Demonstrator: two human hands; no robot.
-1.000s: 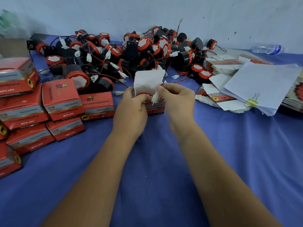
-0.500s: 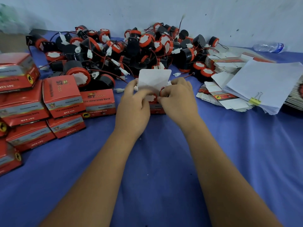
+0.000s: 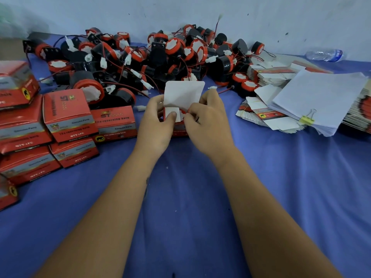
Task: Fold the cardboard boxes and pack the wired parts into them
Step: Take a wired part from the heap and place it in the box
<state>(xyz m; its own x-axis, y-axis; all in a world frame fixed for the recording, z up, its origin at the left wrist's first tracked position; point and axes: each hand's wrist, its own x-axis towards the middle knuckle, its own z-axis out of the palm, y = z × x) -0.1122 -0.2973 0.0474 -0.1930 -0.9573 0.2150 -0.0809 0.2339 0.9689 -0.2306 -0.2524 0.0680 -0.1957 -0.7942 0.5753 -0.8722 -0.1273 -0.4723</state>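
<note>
A pale, scuffed wall (image 3: 281, 15) backs a desk (image 3: 180, 207) draped in blue cloth, where a person works with bare hands at the centre of the frame. The left hand (image 3: 155, 125) and right hand (image 3: 208, 125) close around a small red cardboard box (image 3: 179, 130) standing upright on the cloth, its white lid flap (image 3: 183, 93) raised behind them. The left thumb presses a white inner flap (image 3: 172, 112) down over the box mouth, while the right hand's fingers (image 3: 192, 117) curl at the opposite edge, gripping the box; a red-rimmed wired part (image 3: 183, 114) shows inside the opening. Beyond the box, against the wall, lies a tangled heap of black-and-red wired parts (image 3: 160, 55) with white connectors. To the left sit closed red boxes (image 3: 68, 115), some stacked on one another. To the right lie flattened, unfolded cartons (image 3: 261, 115), a sheaf of white paper (image 3: 321, 93) held by a yellow binder clip (image 3: 307, 119), and, far back near the wall, a clear plastic bottle (image 3: 325, 55) on its side
</note>
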